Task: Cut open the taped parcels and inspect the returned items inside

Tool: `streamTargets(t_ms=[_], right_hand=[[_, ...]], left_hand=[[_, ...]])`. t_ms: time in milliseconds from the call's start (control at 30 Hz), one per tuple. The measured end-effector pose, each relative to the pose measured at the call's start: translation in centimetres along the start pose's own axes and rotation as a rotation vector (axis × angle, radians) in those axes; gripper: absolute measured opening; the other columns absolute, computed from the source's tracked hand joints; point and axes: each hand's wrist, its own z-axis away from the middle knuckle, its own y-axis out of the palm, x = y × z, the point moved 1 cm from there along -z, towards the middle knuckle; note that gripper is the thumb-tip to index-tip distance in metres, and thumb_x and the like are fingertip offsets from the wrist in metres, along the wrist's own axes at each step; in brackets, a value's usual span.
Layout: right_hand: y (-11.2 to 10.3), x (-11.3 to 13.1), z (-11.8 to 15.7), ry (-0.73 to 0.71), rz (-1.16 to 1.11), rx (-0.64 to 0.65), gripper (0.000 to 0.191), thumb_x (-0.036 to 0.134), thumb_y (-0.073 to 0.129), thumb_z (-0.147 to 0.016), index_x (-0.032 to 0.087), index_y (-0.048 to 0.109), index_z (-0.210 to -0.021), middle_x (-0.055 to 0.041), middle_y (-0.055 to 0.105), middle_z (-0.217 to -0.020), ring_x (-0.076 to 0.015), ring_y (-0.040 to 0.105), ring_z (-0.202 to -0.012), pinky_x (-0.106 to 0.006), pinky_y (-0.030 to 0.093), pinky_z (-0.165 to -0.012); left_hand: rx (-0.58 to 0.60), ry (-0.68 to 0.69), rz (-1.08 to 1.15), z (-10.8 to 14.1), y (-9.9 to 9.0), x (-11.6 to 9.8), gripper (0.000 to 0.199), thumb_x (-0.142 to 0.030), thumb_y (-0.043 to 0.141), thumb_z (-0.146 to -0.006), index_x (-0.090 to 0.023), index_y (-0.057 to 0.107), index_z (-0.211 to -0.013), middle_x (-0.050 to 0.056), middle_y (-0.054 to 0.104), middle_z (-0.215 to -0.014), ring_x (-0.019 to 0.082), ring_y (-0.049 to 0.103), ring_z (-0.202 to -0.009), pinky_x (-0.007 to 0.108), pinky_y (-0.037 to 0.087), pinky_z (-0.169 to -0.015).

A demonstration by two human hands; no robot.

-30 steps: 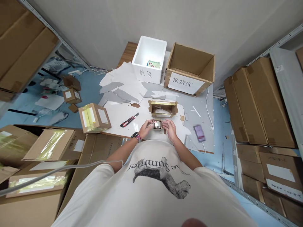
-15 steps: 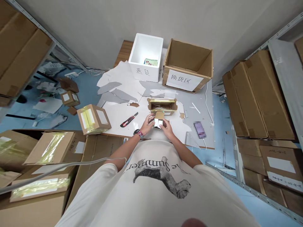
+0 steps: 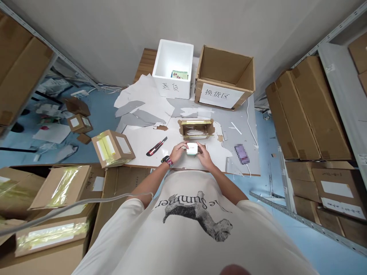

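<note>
A small white box (image 3: 192, 148) with a closed top and a greenish lower side is between my two hands at the table's near side. My left hand (image 3: 179, 151) grips its left edge, a watch on the wrist. On the right edge, the fingers of my right hand (image 3: 203, 156) press against the box. Just beyond it lies an open cardboard carton (image 3: 196, 130), torn at both ends, with pale material inside. To the left of my hands rests a red and black utility knife (image 3: 156, 146).
A taped parcel (image 3: 113, 148) sits at the table's left edge. At the back stand a white foam box (image 3: 172, 68) and a large cardboard box (image 3: 225, 78). A blurred purple object (image 3: 242, 154) with a cable lies right. Shelves of cartons (image 3: 312, 110) flank the table.
The small box's raised flap has been folded down, so its white top now faces up. My hands have stayed at its sides. The view has shifted slightly.
</note>
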Motion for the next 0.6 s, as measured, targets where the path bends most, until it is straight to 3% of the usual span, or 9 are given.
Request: streamTargets(t_ms=[100, 200, 333, 433, 533, 600], right_hand=[[-0.2, -0.2, -0.3, 0.061, 0.028, 0.022, 0.109, 0.016, 0.070, -0.084, 0.025, 0.037, -0.187, -0.0196, 0.064, -0.169, -0.0343, 0.068, -0.146, -0.048, 0.065, -0.109], [0.2, 0.1, -1.7, 0.135, 0.145, 0.004, 0.098, 0.014, 0.080, -0.080, 0.020, 0.052, -0.173, -0.0184, 0.075, -0.150, -0.0339, 0.072, -0.134, -0.047, 0.064, -0.108], [1.1, 1.0, -3.1, 0.238, 0.258, -0.051, 0.070, 0.016, 0.089, -0.078, 0.017, 0.066, -0.144, -0.0165, 0.080, -0.132, -0.0357, 0.073, -0.130, -0.048, 0.062, -0.109], [0.8, 2.4, -2.6, 0.249, 0.260, -0.081, 0.062, 0.021, 0.094, -0.077, 0.021, 0.069, -0.133, -0.0134, 0.081, -0.128, -0.0361, 0.076, -0.124, -0.047, 0.063, -0.104], [-1.4, 5.2, -1.0, 0.192, 0.186, -0.089, 0.060, 0.029, 0.095, -0.079, 0.025, 0.070, -0.133, -0.0087, 0.082, -0.126, -0.0333, 0.079, -0.113, -0.044, 0.064, -0.096], [-4.1, 7.9, -0.2, 0.135, 0.142, -0.065, 0.064, 0.034, 0.096, -0.080, 0.027, 0.069, -0.138, -0.0063, 0.083, -0.125, -0.0324, 0.080, -0.109, -0.043, 0.063, -0.095]], left_hand=[[0.109, 0.092, -0.127, 0.1, -0.6, 0.7, 0.052, -0.026, 0.071, -0.075, -0.027, 0.065, -0.127, 0.014, 0.066, -0.165, 0.034, 0.065, -0.155, 0.053, 0.060, -0.121], [0.111, 0.098, -0.274, -0.7, -0.5, 1.2, 0.078, -0.025, 0.081, -0.070, -0.027, 0.056, -0.143, 0.016, 0.070, -0.158, 0.037, 0.070, -0.147, 0.054, 0.061, -0.119], [0.117, 0.037, -0.421, -2.2, 0.1, 0.7, 0.073, -0.033, 0.091, -0.071, -0.026, 0.060, -0.136, 0.015, 0.080, -0.136, 0.042, 0.078, -0.128, 0.055, 0.064, -0.108], [0.167, 0.079, -0.474, -2.5, -0.1, -0.6, 0.064, -0.044, 0.096, -0.072, -0.027, 0.066, -0.126, 0.013, 0.082, -0.124, 0.043, 0.080, -0.117, 0.052, 0.064, -0.099], [0.230, 0.168, -0.539, -2.2, -1.0, -3.1, 0.063, -0.052, 0.099, -0.073, -0.030, 0.070, -0.124, 0.010, 0.083, -0.118, 0.042, 0.081, -0.112, 0.047, 0.063, -0.092], [0.262, 0.242, -0.567, -2.3, -1.7, -6.0, 0.067, -0.055, 0.101, -0.072, -0.030, 0.072, -0.127, 0.011, 0.083, -0.118, 0.043, 0.081, -0.112, 0.047, 0.062, -0.092]])
